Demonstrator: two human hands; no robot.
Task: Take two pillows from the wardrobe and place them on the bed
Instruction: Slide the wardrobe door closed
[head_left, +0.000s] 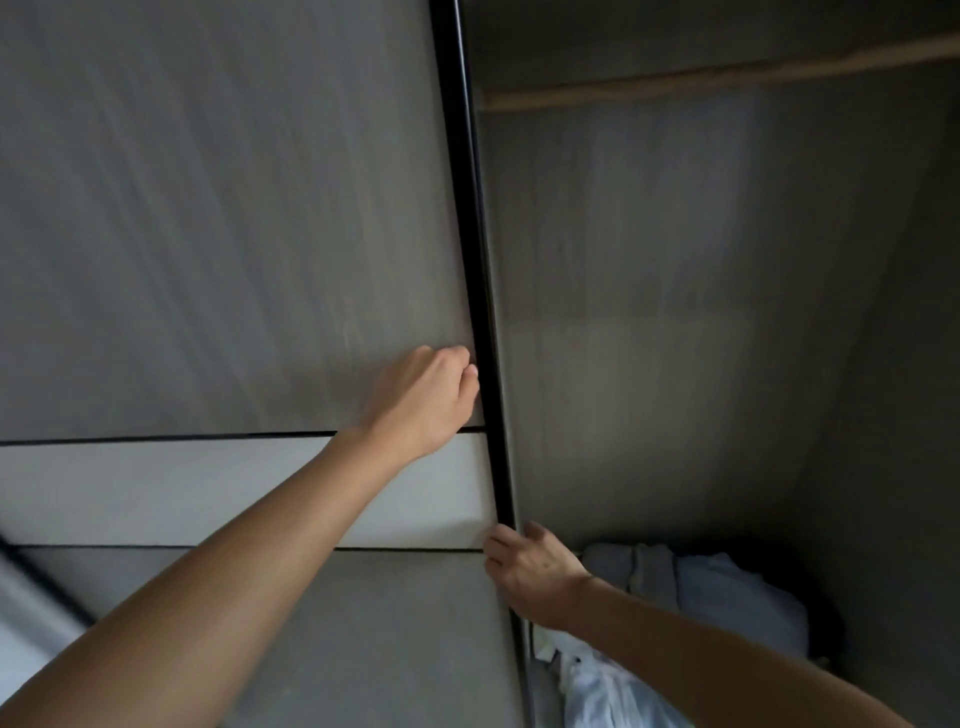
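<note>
Grey sliding wardrobe door: our left hand and right hand each close a grip on its black edge. We judge we're opening it. Next, reach the pale bedding, perhaps pillows, low inside.

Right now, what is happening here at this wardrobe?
A person stands at the wardrobe and grips the black edge of its sliding door with both hands: the left hand higher, the right hand lower. The door is partly open. Inside, pale folded bedding lies low down. No pillow has been taken out yet.
</note>
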